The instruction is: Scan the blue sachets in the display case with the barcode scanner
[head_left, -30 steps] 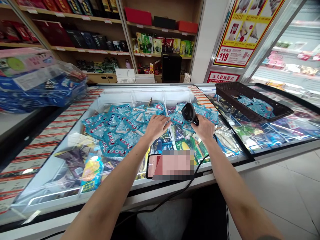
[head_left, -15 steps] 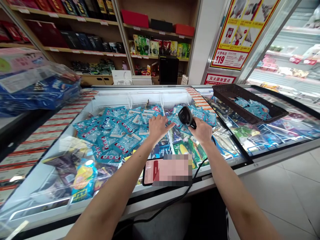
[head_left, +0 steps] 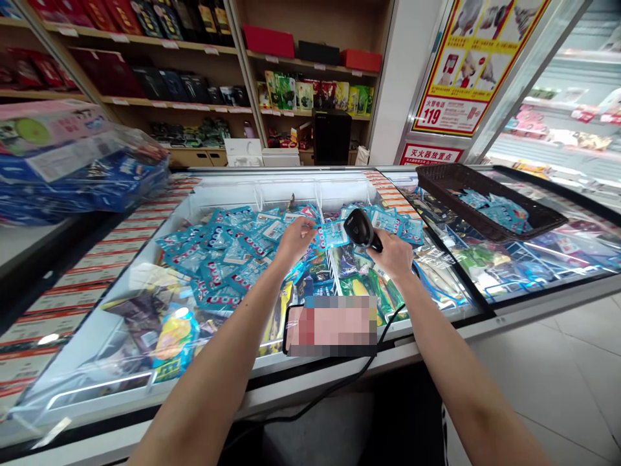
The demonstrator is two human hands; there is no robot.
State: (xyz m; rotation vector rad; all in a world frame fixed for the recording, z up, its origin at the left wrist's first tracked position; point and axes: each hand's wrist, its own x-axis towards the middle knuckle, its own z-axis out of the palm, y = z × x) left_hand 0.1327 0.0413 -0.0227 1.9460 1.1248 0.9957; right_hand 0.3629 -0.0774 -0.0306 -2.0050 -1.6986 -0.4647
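Pinched in my left hand is one small blue packet, its barcode side up. My right hand is wrapped round the handle of a black barcode scanner, whose head is beside the packet's right end. Many similar blue packets lie in a heap on the freezer's glass top, left of and beneath my left hand. A phone with a partly blurred screen rests at the front edge, between my forearms.
A brown basket holding several blue packets stands on the freezer at the right. Plastic-wrapped boxes are stacked at the left. The scanner's black cable hangs over the front edge. Stocked shelves stand behind.
My left hand has closed on a blue packet and now holds it by the scanner; before, its fingers were spread over the heap. My right hand keeps the scanner in about the same place.
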